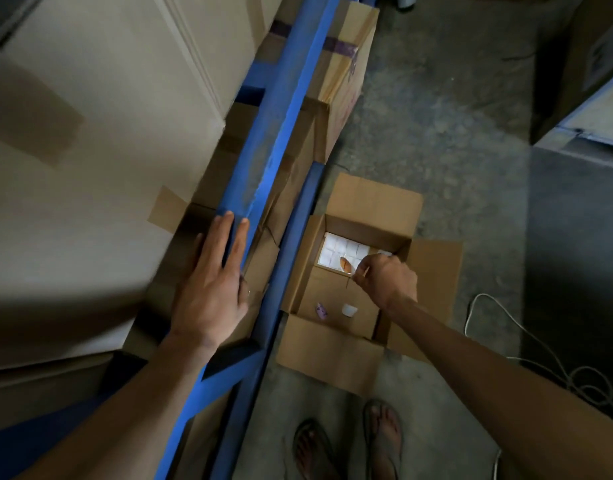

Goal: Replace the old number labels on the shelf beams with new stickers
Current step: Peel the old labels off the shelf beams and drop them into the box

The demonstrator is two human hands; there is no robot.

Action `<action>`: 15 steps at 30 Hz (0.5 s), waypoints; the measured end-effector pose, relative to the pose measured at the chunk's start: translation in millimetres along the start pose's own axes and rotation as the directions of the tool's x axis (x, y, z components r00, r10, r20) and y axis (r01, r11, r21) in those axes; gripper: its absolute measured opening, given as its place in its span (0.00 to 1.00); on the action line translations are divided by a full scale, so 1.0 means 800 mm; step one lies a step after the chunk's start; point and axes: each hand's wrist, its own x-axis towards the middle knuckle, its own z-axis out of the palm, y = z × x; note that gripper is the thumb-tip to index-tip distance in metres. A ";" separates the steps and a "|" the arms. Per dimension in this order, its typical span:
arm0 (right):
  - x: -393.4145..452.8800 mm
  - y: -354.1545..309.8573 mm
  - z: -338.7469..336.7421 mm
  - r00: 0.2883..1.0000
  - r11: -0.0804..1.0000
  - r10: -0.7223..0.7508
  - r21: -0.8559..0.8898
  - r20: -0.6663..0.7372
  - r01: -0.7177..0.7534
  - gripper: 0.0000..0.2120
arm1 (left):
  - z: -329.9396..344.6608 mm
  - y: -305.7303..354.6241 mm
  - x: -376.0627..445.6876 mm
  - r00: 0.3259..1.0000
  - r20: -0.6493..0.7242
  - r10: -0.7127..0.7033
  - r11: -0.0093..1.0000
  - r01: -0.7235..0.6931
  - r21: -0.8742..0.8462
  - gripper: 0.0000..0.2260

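One blue shelf beam (263, 161) is pressed by one flat, straight-fingered left hand (211, 289); one right hand (384, 280) (fingers curled, pinched item unclear) is held over one open carton (336, 348) containing one white sticker sheet (339, 252).

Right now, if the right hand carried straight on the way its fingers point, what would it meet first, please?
Probably the white sticker sheet in the open cardboard box. The right hand points down and left at it, pinching something small; depth from above is unclear.
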 end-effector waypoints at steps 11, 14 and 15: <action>0.028 0.009 0.005 1.000 0.991 0.017 -0.130 -0.019 -0.019 0.12 | 0.003 0.002 -0.001 0.999 -0.010 -0.031 0.999 0.031 -0.017 0.35; 0.035 0.011 0.008 1.000 0.989 0.004 -0.145 -0.030 -0.008 0.11 | 0.004 0.001 -0.001 0.999 -0.015 -0.029 0.999 0.029 -0.023 0.35; 0.036 0.012 0.008 0.999 0.988 -0.003 -0.151 -0.033 -0.002 0.11 | 0.004 0.001 0.000 0.999 -0.016 -0.029 0.999 0.028 -0.022 0.35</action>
